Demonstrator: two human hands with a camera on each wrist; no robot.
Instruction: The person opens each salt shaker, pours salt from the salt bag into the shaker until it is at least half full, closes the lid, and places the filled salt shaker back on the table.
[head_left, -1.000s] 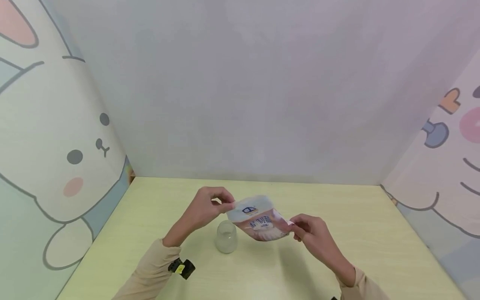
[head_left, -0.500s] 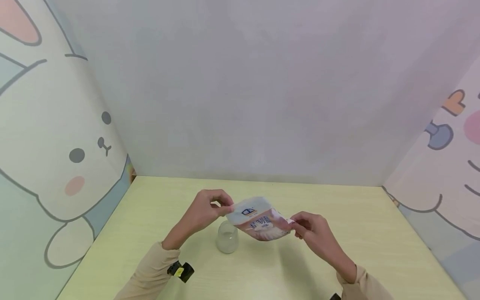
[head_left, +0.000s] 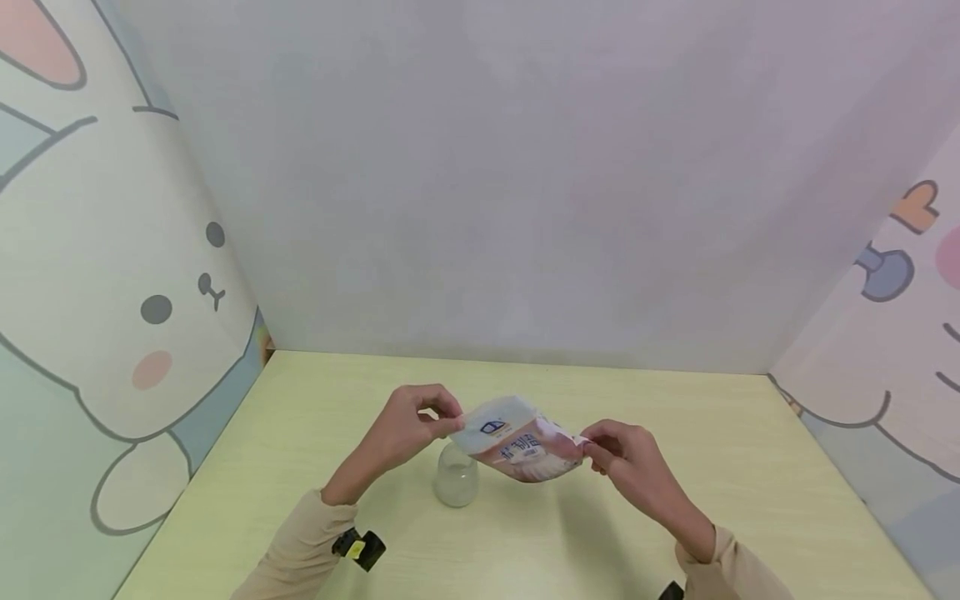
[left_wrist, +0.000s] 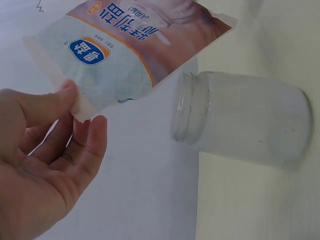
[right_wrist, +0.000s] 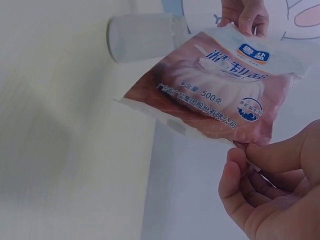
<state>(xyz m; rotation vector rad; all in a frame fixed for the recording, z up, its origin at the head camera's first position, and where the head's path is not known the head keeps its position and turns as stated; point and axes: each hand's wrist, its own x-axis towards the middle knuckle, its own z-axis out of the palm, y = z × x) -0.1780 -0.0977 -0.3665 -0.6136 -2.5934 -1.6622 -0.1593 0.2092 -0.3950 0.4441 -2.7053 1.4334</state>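
Past the far edge of the desk it's one big greyish wall. Over the middle of the desk, well in from its left and right edges, a salt bag hangs in mid-air, kinda tilted: left hand has its grip pinched on one corner, right hand has its grip pinched on another. Down on the desk, near the bag's left side, a clear jar stands upright.

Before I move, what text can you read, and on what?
"粤盐": bag, logo
"精制盐": bag
"净含量 500克": bag
"广东省广盐集团股份有限公司": bag
Rest, including badge: too blurred.
Yellow wrist tag: too small.
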